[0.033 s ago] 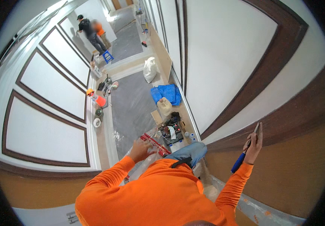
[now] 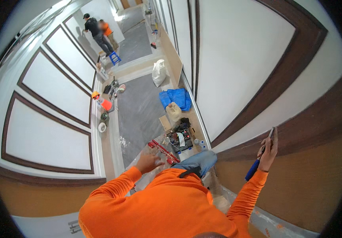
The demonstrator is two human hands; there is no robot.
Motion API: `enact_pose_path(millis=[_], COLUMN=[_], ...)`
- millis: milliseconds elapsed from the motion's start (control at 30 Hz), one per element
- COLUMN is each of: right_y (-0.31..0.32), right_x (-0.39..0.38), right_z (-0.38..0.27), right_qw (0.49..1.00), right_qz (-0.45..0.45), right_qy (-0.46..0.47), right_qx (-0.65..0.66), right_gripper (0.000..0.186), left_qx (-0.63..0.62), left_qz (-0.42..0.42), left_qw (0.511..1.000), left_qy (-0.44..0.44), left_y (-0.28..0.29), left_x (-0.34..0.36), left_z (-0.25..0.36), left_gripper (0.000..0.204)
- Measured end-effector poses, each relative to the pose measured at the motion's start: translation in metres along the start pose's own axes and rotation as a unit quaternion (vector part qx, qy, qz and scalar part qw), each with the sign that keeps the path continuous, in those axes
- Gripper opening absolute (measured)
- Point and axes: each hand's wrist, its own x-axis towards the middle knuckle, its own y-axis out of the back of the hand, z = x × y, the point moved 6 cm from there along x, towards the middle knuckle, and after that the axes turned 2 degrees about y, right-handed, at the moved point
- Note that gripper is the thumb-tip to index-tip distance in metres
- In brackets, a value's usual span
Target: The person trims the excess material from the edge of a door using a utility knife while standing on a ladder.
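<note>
My right hand grips a blue-handled tool with a narrow metal end, raised against the dark brown trim on the right wall. My left hand hangs with fingers loosely apart over a red long tool and some clear plastic sheeting at floor level; it holds nothing that I can see. My jeans-clad leg is beside them. Just beyond lies a black toolbox with mixed items on it.
Along the corridor are a beige jug, a blue tarp, a white sack, an orange cone and a bucket. Two co-workers stand at the far left wall beside a blue stool. Panelled walls line both sides.
My right hand and its tool have shifted very slightly up and to the right in the picture, along with a slight shift of the whole view. Little else differs.
</note>
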Motion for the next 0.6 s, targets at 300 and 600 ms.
enact_pose_path(millis=[300, 600], right_y=[-0.048, -0.027], right_x=[0.123, 0.132], right_z=[-0.019, -0.001], right_qw=[0.935, 0.963], right_qz=[-0.059, -0.085], right_qy=[0.223, 0.137], right_qx=[-0.268, -0.216], right_gripper=[0.049, 0.053], left_qx=[0.015, -0.039], left_qz=[0.101, 0.135], left_qw=[0.992, 0.990], left_qy=[0.079, 0.027], left_y=[-0.100, -0.080], left_x=[-0.041, -0.002], left_z=[-0.015, 0.022], left_gripper=[0.056, 0.069])
